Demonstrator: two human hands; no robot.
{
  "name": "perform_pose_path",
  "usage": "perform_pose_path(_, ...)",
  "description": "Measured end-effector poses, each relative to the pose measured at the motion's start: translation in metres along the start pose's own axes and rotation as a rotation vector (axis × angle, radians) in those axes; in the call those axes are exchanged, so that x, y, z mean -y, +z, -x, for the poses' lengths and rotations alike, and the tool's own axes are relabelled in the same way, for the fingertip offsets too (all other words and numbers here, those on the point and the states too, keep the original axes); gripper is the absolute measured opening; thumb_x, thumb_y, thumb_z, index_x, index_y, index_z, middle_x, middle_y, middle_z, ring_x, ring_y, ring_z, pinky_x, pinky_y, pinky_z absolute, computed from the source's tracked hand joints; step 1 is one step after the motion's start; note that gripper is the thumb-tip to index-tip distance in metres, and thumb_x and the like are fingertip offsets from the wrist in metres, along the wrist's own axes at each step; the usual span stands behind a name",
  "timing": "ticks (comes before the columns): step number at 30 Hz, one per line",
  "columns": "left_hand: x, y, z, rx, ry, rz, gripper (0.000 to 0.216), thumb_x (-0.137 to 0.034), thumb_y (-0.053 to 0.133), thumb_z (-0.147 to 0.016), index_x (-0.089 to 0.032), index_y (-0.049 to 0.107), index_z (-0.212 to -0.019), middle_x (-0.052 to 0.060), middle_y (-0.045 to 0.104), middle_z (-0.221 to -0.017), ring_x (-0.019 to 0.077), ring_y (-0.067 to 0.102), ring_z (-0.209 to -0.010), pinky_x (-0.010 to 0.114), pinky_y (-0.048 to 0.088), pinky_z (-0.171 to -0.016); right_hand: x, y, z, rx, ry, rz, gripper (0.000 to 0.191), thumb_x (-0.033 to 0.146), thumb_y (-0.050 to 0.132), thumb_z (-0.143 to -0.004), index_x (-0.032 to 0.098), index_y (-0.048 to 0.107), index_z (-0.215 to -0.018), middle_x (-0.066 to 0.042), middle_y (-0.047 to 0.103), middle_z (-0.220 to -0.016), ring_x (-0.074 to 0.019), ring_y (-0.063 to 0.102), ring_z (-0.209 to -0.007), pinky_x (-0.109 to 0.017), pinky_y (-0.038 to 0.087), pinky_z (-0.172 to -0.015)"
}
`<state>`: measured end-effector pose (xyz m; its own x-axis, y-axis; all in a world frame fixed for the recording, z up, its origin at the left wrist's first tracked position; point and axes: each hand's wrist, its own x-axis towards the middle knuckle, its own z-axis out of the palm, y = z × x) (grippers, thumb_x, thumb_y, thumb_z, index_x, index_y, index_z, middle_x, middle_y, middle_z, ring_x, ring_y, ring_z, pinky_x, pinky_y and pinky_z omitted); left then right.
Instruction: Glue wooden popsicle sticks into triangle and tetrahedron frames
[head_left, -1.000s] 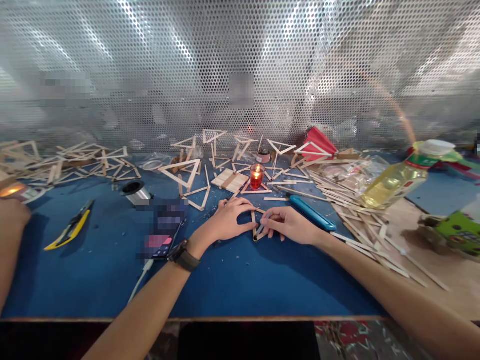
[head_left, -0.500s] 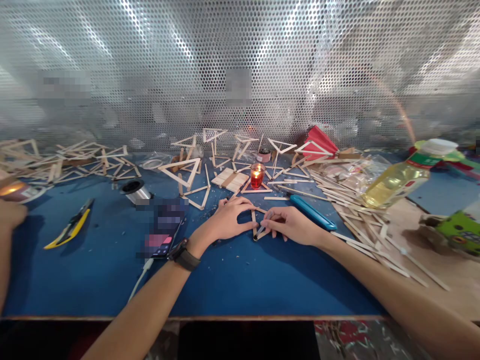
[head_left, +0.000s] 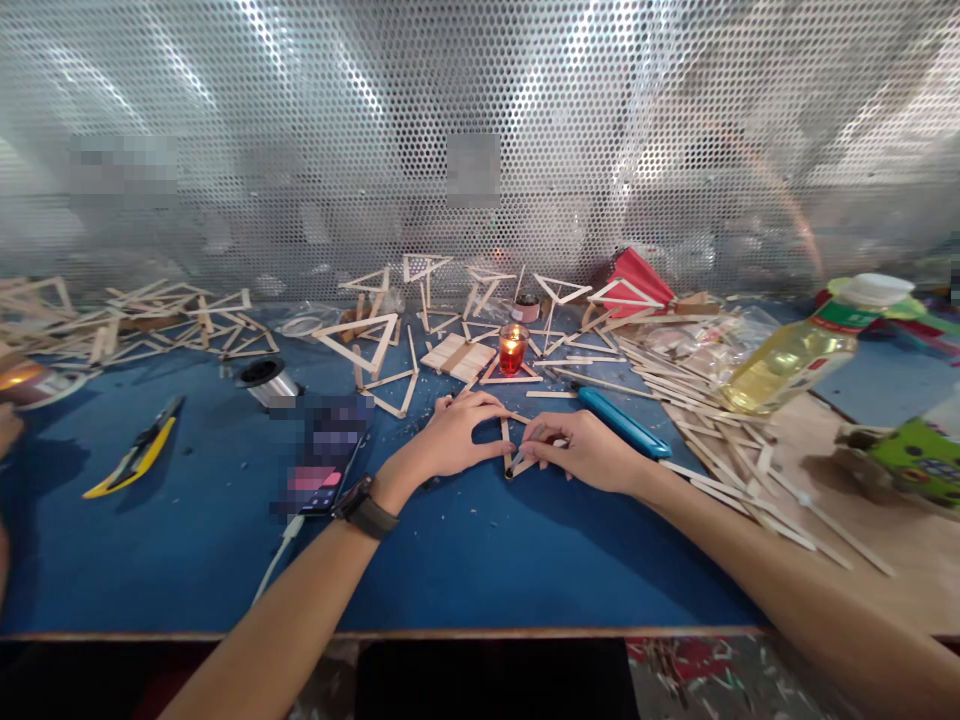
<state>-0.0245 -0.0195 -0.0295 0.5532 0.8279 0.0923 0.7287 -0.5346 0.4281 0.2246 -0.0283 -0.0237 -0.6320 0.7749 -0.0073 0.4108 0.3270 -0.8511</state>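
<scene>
A small triangle of thin wooden sticks [head_left: 506,432] lies on the blue tabletop in front of me, with a dark joint at its near corner. My left hand [head_left: 459,432], a black watch on its wrist, grips the triangle's left side, thumb near the close corner and fingers by the far one. Between the fingertips of my right hand [head_left: 581,448] is a short, thin greyish stick [head_left: 515,459], its tip at the near joint; its exact kind is too small to tell. Just beyond burns a candle in a red glass [head_left: 513,352].
Several stick frames [head_left: 375,340] and a stick bundle [head_left: 457,356] stand behind. Loose sticks [head_left: 720,430], a teal tool [head_left: 622,423] and an oil bottle [head_left: 795,360] are right. Left are a phone [head_left: 330,455], solder spool [head_left: 268,383], yellow cutter [head_left: 135,455] and another person's hand [head_left: 9,428].
The tip of the greyish stick has shifted slightly at the near joint with my right hand. My left hand stays put. At the far left, the other person's hand has drawn back toward the edge.
</scene>
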Motion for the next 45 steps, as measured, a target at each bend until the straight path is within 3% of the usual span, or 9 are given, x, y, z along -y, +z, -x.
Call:
perform_pose_path(7, -0.001, -0.003, 0.000, 0.032, -0.019, 0.038, 0.053, -0.070, 0.050, -0.094, -0.037, 0.063, -0.134, 0.005, 0.056, -0.143, 0.0334, 0.048, -0.133, 0.049, 0.027, -0.109, -0.004, -0.005, 0.002, 0.009, -0.099, 0.033, 0.026, 0.047, 0.061, -0.096, 0.024, 0.071, -0.102, -0.003, 0.076, -0.086, -0.0146, 0.069, -0.065, -0.021, 0.055, -0.048)
perform_pose_path(19, 0.003, -0.001, 0.000, 0.014, -0.021, 0.059, 0.043, -0.062, 0.054, -0.097, -0.037, 0.066, -0.130, 0.003, 0.059, -0.139, 0.0319, 0.050, -0.131, 0.049, 0.027, -0.108, -0.013, -0.010, 0.001, 0.020, -0.114, 0.017, 0.025, 0.043, 0.064, -0.095, 0.023, 0.079, -0.099, -0.004, 0.075, -0.088, -0.0114, 0.062, -0.057, -0.023, 0.053, -0.050)
perform_pose_path(30, 0.004, 0.000, -0.002, 0.008, -0.034, 0.054, 0.045, -0.063, 0.053, -0.096, -0.036, 0.067, -0.129, 0.006, 0.059, -0.139, 0.0321, 0.051, -0.128, 0.051, 0.028, -0.108, -0.021, -0.015, -0.001, -0.023, -0.130, 0.031, 0.023, 0.043, 0.067, -0.090, 0.025, 0.082, -0.092, -0.006, 0.079, -0.098, -0.0209, 0.072, -0.078, -0.030, 0.057, -0.065)
perform_pose_path(33, 0.003, 0.000, -0.002, 0.010, -0.043, 0.045, 0.042, -0.060, 0.051, -0.098, -0.036, 0.067, -0.129, 0.005, 0.058, -0.140, 0.0313, 0.051, -0.129, 0.049, 0.028, -0.108, -0.018, -0.024, 0.000, -0.089, -0.110, 0.006, 0.029, 0.049, 0.072, -0.086, 0.021, 0.080, -0.090, -0.007, 0.078, -0.089, -0.0181, 0.068, -0.070, -0.028, 0.054, -0.059)
perform_pose_path(36, 0.002, -0.001, -0.002, 0.017, -0.041, 0.048, 0.040, -0.058, 0.047, -0.101, -0.037, 0.067, -0.129, 0.004, 0.057, -0.141, 0.0311, 0.050, -0.129, 0.049, 0.027, -0.107, -0.019, -0.037, 0.001, -0.242, -0.095, -0.082, 0.034, 0.052, 0.074, -0.084, 0.018, 0.075, -0.091, -0.006, 0.074, -0.080, -0.0149, 0.063, -0.060, -0.026, 0.049, -0.051)
perform_pose_path(40, -0.001, -0.004, 0.000, -0.008, -0.025, 0.030, 0.036, -0.056, 0.051, -0.100, -0.033, 0.069, -0.122, 0.005, 0.060, -0.133, 0.0309, 0.051, -0.126, 0.048, 0.029, -0.105, -0.033, -0.056, -0.002, -0.440, -0.100, -0.069, 0.035, 0.053, 0.074, -0.084, 0.018, 0.068, -0.087, -0.007, 0.074, -0.084, -0.0178, 0.066, -0.070, -0.028, 0.052, -0.060)
perform_pose_path(45, -0.010, -0.016, 0.005, -0.016, -0.015, -0.019, 0.024, -0.035, 0.049, -0.099, -0.026, 0.070, -0.105, 0.006, 0.064, -0.116, 0.0295, 0.055, -0.118, 0.048, 0.033, -0.100, -0.050, -0.062, -0.005, -0.442, -0.074, 0.167, 0.034, 0.053, 0.071, -0.085, 0.019, 0.071, -0.085, -0.006, 0.074, -0.085, -0.0204, 0.067, -0.076, -0.030, 0.051, -0.064)
